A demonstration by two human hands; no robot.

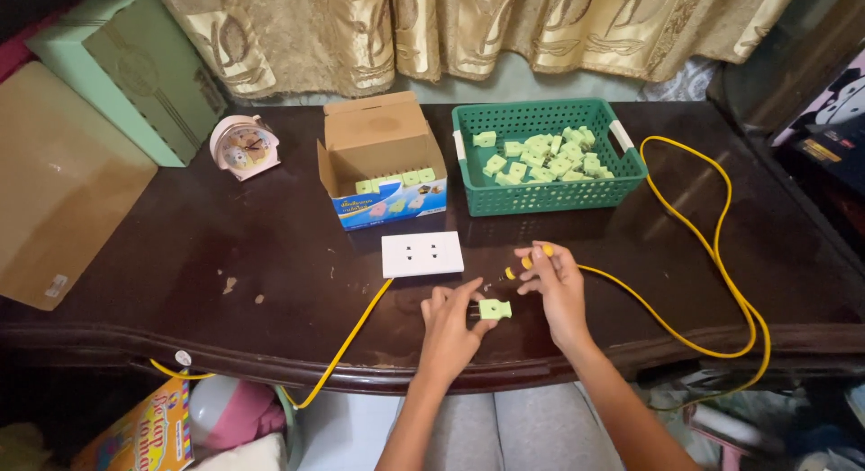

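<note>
On the dark wooden table [270,246], with the white socket plate [423,255] as the landmark:

Far left of the plate: a pink alarm clock [244,146] stands near the table's back edge.
Behind the plate: an open cardboard box [378,160] holds a row of pale green plugs.
Below the plate, left: a yellow cable [347,340] runs from the plate's lower left corner over the table's front edge.
Just right of and below the plate: the left hand [450,322] has its fingers clamped on a green plug [495,309], holding it on the table.
Right of the plate: the right hand [554,282] has its fingers closed around a small yellow-handled screwdriver [518,271], tip angled toward the plug.
Behind and right of the plate: a green basket [541,196] holds many green plugs.
</note>
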